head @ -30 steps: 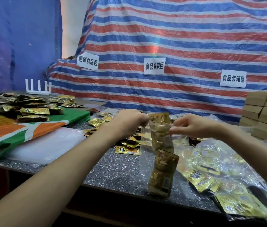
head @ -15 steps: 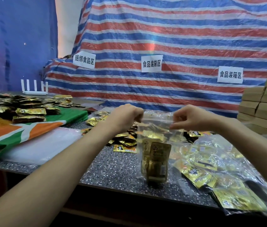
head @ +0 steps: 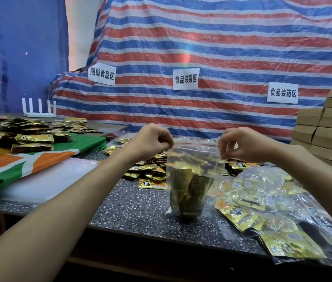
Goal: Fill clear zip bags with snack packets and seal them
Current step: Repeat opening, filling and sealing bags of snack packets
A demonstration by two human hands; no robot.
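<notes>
A clear zip bag (head: 193,157) stands upright on the speckled table (head: 132,208), its bottom resting on the surface. Gold snack packets (head: 189,192) stand inside its lower half. My left hand (head: 151,142) pinches the bag's top left corner. My right hand (head: 242,144) pinches the top right corner, and the zip edge is stretched between them. Loose gold packets (head: 151,171) lie on the table just behind the bag.
Filled clear bags of packets (head: 263,202) are heaped at the right, reaching the table's front edge. A pile of dark and gold packets (head: 26,137) lies on a green, orange and white cloth (head: 28,161) at left. Cardboard boxes (head: 330,131) are stacked at far right.
The bag has come down from the air to stand on the table. The packet that stuck out of its mouth is now inside. My hands have spread to the top corners.
</notes>
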